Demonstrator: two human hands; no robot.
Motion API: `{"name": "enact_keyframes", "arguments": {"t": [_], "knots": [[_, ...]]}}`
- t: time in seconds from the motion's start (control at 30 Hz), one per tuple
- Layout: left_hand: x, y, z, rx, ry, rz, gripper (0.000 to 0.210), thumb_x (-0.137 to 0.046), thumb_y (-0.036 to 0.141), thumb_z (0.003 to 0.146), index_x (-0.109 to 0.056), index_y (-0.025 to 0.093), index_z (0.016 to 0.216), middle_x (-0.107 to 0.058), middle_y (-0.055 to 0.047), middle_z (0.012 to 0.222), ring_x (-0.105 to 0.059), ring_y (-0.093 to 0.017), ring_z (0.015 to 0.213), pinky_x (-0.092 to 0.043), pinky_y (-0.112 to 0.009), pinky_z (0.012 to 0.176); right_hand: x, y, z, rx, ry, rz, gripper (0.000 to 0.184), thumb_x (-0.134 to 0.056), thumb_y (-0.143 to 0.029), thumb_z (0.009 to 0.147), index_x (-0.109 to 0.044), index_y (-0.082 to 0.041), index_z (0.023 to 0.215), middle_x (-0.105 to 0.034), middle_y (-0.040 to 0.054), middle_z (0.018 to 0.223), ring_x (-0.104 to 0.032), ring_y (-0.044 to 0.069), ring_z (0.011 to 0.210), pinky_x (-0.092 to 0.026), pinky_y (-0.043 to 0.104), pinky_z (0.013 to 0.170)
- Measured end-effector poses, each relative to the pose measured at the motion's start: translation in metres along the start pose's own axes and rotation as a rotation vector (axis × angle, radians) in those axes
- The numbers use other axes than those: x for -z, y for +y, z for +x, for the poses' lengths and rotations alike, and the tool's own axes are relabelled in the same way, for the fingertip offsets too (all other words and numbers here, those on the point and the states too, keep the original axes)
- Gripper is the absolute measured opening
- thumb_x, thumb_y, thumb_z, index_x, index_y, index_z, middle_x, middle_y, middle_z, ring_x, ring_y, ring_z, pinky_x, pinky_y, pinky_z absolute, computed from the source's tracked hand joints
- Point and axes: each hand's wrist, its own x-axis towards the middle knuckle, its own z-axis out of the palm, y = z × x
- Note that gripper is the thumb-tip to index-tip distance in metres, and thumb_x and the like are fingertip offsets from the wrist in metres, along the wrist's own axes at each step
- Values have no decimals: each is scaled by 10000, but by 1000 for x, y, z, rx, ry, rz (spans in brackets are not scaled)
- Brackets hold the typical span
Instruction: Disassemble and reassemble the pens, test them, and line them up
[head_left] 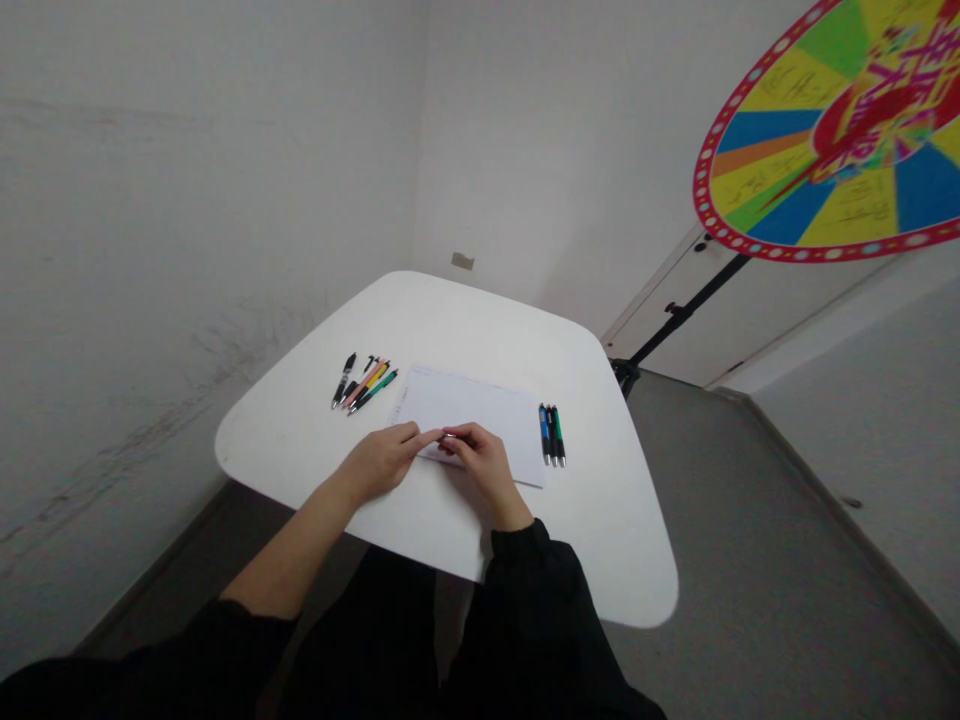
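My left hand (pixel 381 462) is closed, with its index finger pointing right and its tip meeting my right fingers. My right hand (pixel 484 462) pinches something small with a shiny end, mostly covered by the fingers; its kind cannot be made out. Both hands meet over the near part of a white paper pad (pixel 472 400), which has small writing along its left and top edges. To the right of the pad, three pens (pixel 553 436) in blue, black and green lie side by side. Several more pens (pixel 367 384) lie loosely grouped left of the pad.
The white table (pixel 480 310) has rounded corners and stands near the walls. At the upper right, a colourful prize wheel (pixel 795 130) stands on a black pole (pixel 690 305). Grey floor (pixel 720 520) shows right of the table.
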Motion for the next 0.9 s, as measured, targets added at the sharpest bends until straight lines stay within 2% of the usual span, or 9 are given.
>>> {"name": "enact_keyframes", "arguments": {"t": [0.13, 0.27, 0.53, 0.73, 0.9], "knots": [[-3, -4, -1, -59, -29, 117, 590, -440, 99, 977, -478, 326, 1520, -574, -29, 960, -564, -191, 849, -523, -302, 794, -1, -1, 1, -5, 1, 24, 173, -753, -350, 818, -761, -217, 928, -787, 34, 795, -745, 192, 747, -608, 345, 770], [-4, -6, -2, -76, -45, 130, 653, -429, 72, 967, -421, 344, 1560, -543, -21, 938, -542, -187, 825, -512, -293, 772, -1, 0, 2, -10, 10, 26, 182, -755, -364, 817, -766, -221, 930, -779, 29, 775, -736, 193, 737, -603, 343, 756], [-4, -9, -2, -87, -23, 108, 665, -412, 70, 966, -415, 339, 1573, -525, -18, 907, -540, -186, 814, -500, -290, 765, -1, 0, 3, -3, 18, -22, 167, -733, -337, 827, -781, -216, 933, -764, 28, 777, -714, 185, 719, -592, 327, 742], [-4, -8, -2, -74, -26, 98, 631, -403, 80, 981, -435, 327, 1561, -540, -20, 915, -550, -185, 822, -504, -293, 778, 2, 1, 3, 140, 24, -155, 130, -683, -307, 881, -779, -239, 938, -754, 34, 874, -692, 178, 768, -569, 318, 764], [-4, -8, -1, -52, -40, 95, 616, -404, 89, 982, -454, 322, 1550, -559, -25, 933, -563, -188, 838, -512, -294, 792, 6, 1, 4, 249, -6, -279, 139, -639, -292, 934, -770, -246, 953, -727, 32, 861, -675, 181, 789, -545, 322, 787]]}}
